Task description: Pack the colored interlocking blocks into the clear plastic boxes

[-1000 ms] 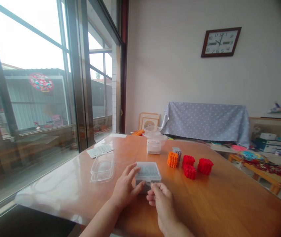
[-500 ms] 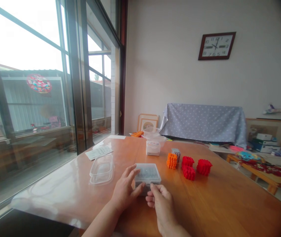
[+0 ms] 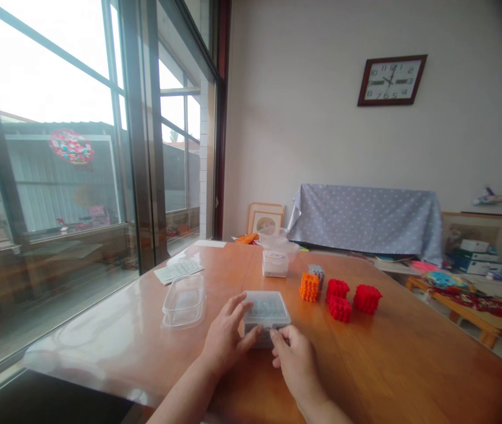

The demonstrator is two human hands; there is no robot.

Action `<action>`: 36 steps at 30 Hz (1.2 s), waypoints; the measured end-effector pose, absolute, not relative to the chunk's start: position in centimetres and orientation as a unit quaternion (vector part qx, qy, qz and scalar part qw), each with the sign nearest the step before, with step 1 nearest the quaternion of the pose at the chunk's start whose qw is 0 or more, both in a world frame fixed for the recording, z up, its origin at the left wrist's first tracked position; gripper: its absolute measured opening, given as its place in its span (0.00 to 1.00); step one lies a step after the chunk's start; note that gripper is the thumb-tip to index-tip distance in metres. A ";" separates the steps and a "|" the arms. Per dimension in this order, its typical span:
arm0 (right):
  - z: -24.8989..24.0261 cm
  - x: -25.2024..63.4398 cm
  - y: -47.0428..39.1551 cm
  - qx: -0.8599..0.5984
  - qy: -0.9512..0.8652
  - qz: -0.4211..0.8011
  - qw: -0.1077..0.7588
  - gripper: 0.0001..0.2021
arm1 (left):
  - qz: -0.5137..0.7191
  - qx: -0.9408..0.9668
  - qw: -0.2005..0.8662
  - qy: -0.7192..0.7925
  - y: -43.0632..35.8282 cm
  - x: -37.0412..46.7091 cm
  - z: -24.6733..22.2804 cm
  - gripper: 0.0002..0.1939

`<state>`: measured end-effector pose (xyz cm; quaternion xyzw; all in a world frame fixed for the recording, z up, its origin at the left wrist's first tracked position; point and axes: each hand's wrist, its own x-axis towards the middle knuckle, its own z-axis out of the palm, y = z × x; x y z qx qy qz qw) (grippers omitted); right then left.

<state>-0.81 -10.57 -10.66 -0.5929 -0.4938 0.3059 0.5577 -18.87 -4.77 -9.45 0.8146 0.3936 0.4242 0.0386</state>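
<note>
A small clear plastic box [image 3: 267, 306] with a closed, frosted lid sits on the table before me, with dark contents showing through it. My left hand [image 3: 228, 333] holds its left side, fingers along the lid's edge and thumb at the front. At the front right edge of the lid, my right hand [image 3: 293, 347] has its thumb and curled index finger against the rim; its other fingers are folded. What lies under the right fingertips is hidden.
On the wooden table [image 3: 392, 353] stand an open clear container [image 3: 183, 303], a printed sheet [image 3: 178, 271], a white-labelled tub [image 3: 275, 264], an orange block piece [image 3: 309, 287], a grey one [image 3: 316, 274] and several red ones [image 3: 339, 308]. A window [image 3: 56, 176] is on the left.
The whole view has shifted slightly. My right thumb and index finger have moved a little along the box's front edge; the left hand keeps its hold and the lid stays closed.
</note>
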 end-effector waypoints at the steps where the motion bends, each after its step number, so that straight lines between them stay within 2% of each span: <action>1: -10.7 -0.8 -10.5 -0.594 -0.495 0.305 0.556 0.21 | 0.423 0.815 0.039 0.393 -4.7 -18.9 -9.5 0.22; 8: -10.0 -0.8 -11.3 -0.589 -0.504 0.296 0.559 0.24 | 0.424 0.815 0.037 0.393 -4.6 -18.9 -9.5 0.23; 13: -9.3 0.0 -11.7 -0.621 -0.566 0.185 0.510 0.21 | 0.424 0.817 0.033 0.390 -4.6 -18.9 -9.4 0.22; 19: -8.8 1.5 -11.5 -0.672 -0.631 0.043 0.386 0.16 | 0.429 0.814 0.037 0.390 -4.7 -18.8 -9.4 0.24; 22: -9.4 2.4 -11.2 -0.682 -0.621 -0.030 0.385 0.13 | 0.422 0.814 0.038 0.397 -4.7 -18.8 -9.4 0.25; 24: -9.9 2.9 -10.9 -0.680 -0.607 -0.045 0.409 0.17 | 0.415 0.816 0.038 0.400 -4.8 -18.8 -9.4 0.25; 28: -10.0 3.5 -10.0 -0.648 -0.613 0.018 0.451 0.28 | 0.415 0.816 0.036 0.401 -4.7 -18.7 -9.5 0.25; 32: -9.6 3.2 -9.6 -0.609 -0.623 0.131 0.473 0.20 | 0.417 0.811 0.035 0.408 -4.7 -18.5 -9.4 0.25; 36: -9.4 2.7 -9.7 -0.605 -0.598 0.168 0.498 0.16 | 0.416 0.809 0.033 0.413 -5.0 -18.2 -9.0 0.24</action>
